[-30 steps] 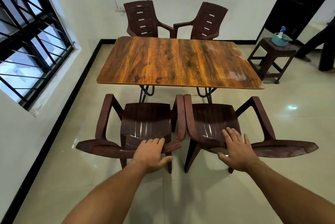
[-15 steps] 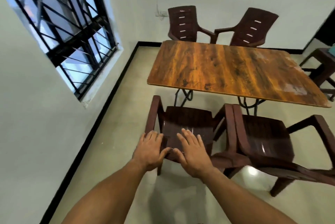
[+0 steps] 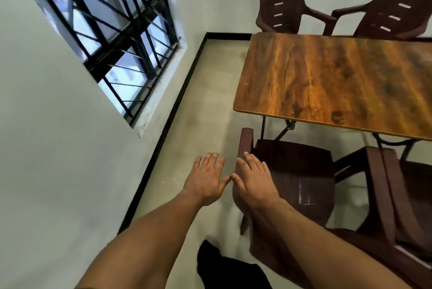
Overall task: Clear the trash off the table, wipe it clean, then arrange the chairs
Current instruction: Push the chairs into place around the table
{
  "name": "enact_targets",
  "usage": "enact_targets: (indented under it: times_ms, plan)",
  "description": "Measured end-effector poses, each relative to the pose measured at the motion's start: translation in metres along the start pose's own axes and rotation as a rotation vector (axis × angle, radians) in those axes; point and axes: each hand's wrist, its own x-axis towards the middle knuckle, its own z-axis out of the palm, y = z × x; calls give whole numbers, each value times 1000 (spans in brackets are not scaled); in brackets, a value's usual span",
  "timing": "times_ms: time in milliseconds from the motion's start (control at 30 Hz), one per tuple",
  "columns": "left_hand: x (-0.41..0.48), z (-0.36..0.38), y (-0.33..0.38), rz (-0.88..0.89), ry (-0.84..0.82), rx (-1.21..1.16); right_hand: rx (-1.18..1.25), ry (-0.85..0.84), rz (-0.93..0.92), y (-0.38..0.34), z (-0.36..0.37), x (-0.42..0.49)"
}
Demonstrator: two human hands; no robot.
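While two bare arms extend up from the bottom of the frame, the left hand (image 3: 207, 178) hovers flat over the floor, fingers straight and spread, holding nothing. Just beside it, the right hand (image 3: 253, 181) lies flat over an armrest of the near chair (image 3: 299, 171), fingers straight; whether it touches is unclear. The wooden table (image 3: 327, 78) fills the right side, with the far chairs (image 3: 280, 3) behind it at upper right.

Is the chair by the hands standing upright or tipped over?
Upright: the chair has its seat facing up, backrest nearest the person, beneath the right hand.
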Motion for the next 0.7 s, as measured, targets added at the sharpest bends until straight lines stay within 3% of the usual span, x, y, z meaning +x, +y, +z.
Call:
enact_targets:
  times_ms: [167,533,700]
  plan:
    - [87,-17,-52,110,-183,80,28,-63,210,2,19,83]
    - [281,-62,-85,414,-190,76,-64,48,436,21,-33,230]
    - [390,-75,-115,601,-360,230,-78,10,558,31,-33,314]
